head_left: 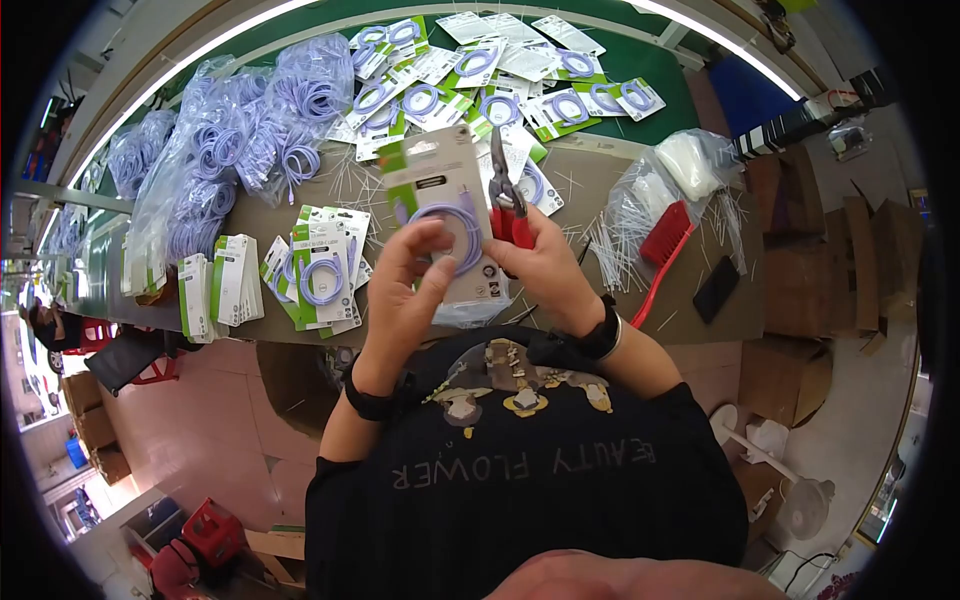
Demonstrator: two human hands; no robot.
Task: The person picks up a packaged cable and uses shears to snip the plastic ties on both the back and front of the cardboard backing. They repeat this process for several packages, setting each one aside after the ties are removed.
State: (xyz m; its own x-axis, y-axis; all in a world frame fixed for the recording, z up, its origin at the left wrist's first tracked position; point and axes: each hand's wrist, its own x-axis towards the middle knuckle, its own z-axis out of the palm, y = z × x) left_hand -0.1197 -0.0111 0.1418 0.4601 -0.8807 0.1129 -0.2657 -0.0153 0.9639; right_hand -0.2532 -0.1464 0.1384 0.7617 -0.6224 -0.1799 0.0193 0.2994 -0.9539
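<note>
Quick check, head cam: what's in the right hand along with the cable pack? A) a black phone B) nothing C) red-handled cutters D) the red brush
C: the right hand grips red-handled cutters with the blades pointing up, pressed against the edge of the cable pack that the left hand also holds; the red brush lies apart on the table to the right.

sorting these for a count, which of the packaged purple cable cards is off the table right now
The cable card held up between the left hand and right hand. All the other cards lie or stand on the table.
</note>
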